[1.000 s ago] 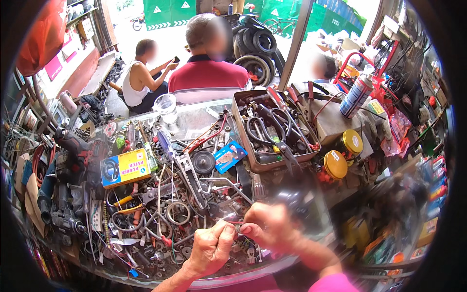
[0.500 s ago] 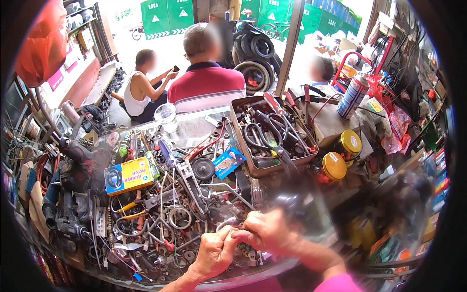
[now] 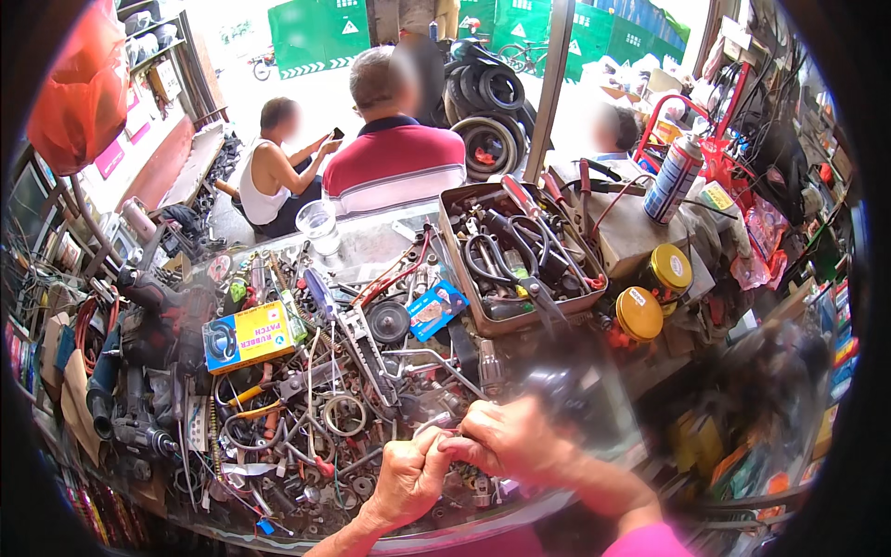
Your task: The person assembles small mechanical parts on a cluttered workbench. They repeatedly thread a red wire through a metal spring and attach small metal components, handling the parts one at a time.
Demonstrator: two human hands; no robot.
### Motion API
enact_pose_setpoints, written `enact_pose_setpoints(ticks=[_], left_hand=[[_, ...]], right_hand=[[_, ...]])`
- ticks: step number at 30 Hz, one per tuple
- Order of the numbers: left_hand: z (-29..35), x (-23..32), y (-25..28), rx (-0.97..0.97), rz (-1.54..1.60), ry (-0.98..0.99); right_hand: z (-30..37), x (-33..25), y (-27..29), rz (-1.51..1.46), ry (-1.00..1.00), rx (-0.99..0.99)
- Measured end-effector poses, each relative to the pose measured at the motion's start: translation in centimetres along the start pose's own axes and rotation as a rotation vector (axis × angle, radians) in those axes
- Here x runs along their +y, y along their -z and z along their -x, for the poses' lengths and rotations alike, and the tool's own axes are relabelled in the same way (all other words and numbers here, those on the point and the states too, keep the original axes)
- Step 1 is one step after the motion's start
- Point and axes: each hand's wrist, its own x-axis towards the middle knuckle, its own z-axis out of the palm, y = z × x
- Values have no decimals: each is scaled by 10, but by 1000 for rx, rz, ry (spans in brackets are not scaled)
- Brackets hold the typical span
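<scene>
In the head view, a slim reddish piece (image 3: 453, 432), mostly hidden, is pinched by the left hand (image 3: 406, 475) and the blurred right hand (image 3: 520, 444) above a glass-topped table (image 3: 611, 432). The glass is crowded by a metal ring (image 3: 344, 433), a cardboard box (image 3: 255, 336), a square-cornered tin (image 3: 529, 322) and a dark rounded shape (image 3: 554, 385).

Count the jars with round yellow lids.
2: one nearer jar right of the open tool tin, and a farther jar behind it, slightly right. Others may be hidden in the clutter.
</scene>
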Motion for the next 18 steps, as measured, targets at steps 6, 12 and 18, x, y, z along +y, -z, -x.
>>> enact_pose_setpoints(ticks=[6,12,18], left_hand=[[0,1,5,42,36,141],[-3,1,1,76,72,32],[-3,2,6,32,15,166]], right_hand=[[-8,-8,8,-234,-87,104],[-3,-3,0,-227,-104,34],[-7,-9,5,-311,-161,70]])
